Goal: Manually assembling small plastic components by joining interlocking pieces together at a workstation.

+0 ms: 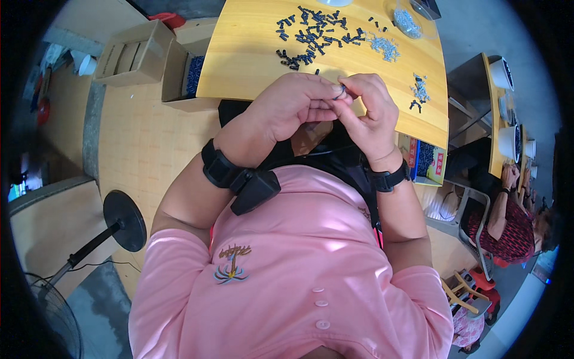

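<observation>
My left hand (293, 105) and my right hand (372, 113) meet just over the near edge of the yellow wooden table (245, 60). Thumb and fingers of both are pinched around one small black part (342, 91), mostly covered by the fingertips. Beyond them many short black parts (309, 39) lie scattered on the tabletop. Right of these is a heap of small silver pieces (384, 48). A smaller silver cluster (420, 90) sits near the right edge, a few black parts beside it. At the far right corner stands a clear round dish (407, 24) of silver pieces.
Left of the table is an open carton (194, 75) of dark parts, beside another cardboard box (134, 54). A colourful box (437, 164) of dark parts is below the table's right side. A fan (124, 221) stands at left. Another person (502, 230) sits at a table on the right.
</observation>
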### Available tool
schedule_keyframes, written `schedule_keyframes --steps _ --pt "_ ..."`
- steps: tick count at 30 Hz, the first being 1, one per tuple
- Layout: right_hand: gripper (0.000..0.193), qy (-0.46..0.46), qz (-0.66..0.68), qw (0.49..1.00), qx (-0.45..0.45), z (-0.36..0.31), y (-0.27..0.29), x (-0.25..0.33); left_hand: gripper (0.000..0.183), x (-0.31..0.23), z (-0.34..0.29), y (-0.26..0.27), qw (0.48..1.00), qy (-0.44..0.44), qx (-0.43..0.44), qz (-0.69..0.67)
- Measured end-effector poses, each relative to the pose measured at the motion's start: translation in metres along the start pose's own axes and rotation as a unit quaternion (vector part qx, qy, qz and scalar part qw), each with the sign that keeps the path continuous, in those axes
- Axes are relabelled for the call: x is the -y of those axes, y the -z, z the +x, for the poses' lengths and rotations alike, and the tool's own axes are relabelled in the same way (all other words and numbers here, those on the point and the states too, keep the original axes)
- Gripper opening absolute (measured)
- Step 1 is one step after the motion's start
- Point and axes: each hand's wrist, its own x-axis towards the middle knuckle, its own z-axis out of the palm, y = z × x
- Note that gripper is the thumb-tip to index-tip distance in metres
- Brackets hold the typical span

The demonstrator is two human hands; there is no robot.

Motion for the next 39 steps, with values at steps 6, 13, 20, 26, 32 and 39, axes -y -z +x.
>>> schedule_keyframes --steps 6,13,20,26,32,39 --pt "0.025 0.023 -0.004 1.0 -0.018 -0.007 -0.002 0.004 0.021 0.006 -0.006 -0.003 0.999 -0.016 -0.015 0.033" --pt "0.027 -0.051 0.031 0.997 0.055 -0.022 -0.009 -0.003 0.023 0.017 -0.009 0.008 0.991 0.037 -0.052 0.114" --pt "0.036 -0.093 -0.018 0.987 0.13 -0.026 -0.012 0.002 0.022 0.04 -0.013 0.018 0.985 0.11 -0.105 0.08" --pt "0.029 -0.046 -0.073 0.986 0.145 -0.027 -0.012 -0.003 0.02 0.051 -0.012 0.018 0.986 0.099 -0.126 0.053" --pt "0.023 -0.047 -0.079 0.982 0.163 -0.03 -0.017 -0.014 0.018 0.057 -0.008 0.016 0.985 0.089 -0.143 0.034" --pt "0.021 -0.054 -0.082 0.977 0.191 -0.024 -0.02 -0.015 0.018 0.063 -0.006 0.02 0.985 0.076 -0.155 0.019"
